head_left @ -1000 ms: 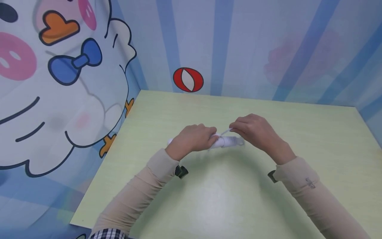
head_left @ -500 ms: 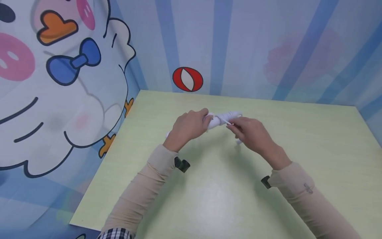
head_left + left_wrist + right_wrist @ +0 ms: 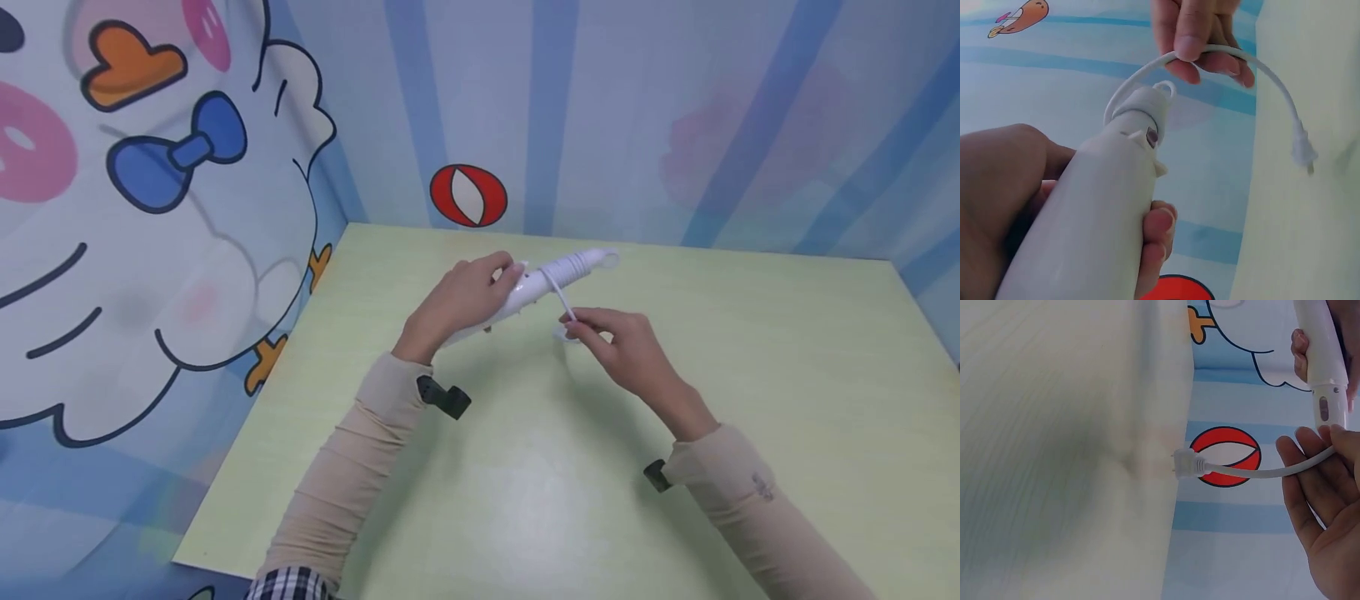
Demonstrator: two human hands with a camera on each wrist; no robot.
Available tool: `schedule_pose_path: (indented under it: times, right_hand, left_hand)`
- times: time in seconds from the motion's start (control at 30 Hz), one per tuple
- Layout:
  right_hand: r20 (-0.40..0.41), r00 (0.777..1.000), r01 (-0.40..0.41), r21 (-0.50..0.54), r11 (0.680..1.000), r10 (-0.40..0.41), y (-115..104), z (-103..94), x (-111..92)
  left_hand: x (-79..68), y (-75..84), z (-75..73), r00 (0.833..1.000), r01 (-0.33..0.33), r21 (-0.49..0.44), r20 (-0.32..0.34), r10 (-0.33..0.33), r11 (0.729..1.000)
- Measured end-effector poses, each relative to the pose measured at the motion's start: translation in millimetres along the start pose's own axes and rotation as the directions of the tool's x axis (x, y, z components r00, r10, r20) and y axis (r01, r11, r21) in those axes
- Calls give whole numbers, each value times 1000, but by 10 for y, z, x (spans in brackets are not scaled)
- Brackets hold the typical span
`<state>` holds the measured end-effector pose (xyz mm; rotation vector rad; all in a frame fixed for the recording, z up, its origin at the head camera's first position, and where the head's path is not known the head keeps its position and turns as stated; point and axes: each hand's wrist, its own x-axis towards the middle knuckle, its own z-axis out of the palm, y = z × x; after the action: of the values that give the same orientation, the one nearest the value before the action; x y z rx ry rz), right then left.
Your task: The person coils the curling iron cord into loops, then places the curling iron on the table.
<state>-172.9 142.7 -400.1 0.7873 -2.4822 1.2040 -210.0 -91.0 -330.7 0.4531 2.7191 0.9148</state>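
In the head view my left hand (image 3: 467, 296) grips a white wand-shaped electric appliance (image 3: 531, 288), its far end tilted up to the right. Several turns of its white power cord (image 3: 558, 292) lie round the narrow far end. Thumb and fingers of my right hand (image 3: 628, 348) pinch the cord below that end, on the near side. A two-pin plug (image 3: 1186, 464) hangs free from the short tail in the right wrist view. A small dark switch (image 3: 1324, 408) shows on the appliance's handle. Beyond it, a hanging loop (image 3: 1171, 88) sticks out in the left wrist view.
Both hands are above a pale green table (image 3: 525, 500). Behind it stands a blue striped wall (image 3: 615, 125) with a printed red ball (image 3: 468, 196). A cartoon bird panel (image 3: 172, 250) borders the left side.
The appliance has risen and its far end has tilted up, with my left hand moving away from me. My right hand has come round from beyond the end to the near side, carrying the cord.
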Motion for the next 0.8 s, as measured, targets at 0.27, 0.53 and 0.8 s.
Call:
schedule_pose_path:
  times: [0.27,0.53,0.8]
  right_hand:
    - [-28,999,36,64,997,-35,75,49,4]
    - [-88,993,78,0,997,-78,115,59,15]
    - [14,999,44,-6,999,-44,49,-17,18]
  left_hand:
    - [-78,49,-64,994,-21,-177,103,40,984]
    - [-190,83,-77,950,-50,-333,274,148,941]
    - [-275,67,-99,901,-99,-329,371,225,939]
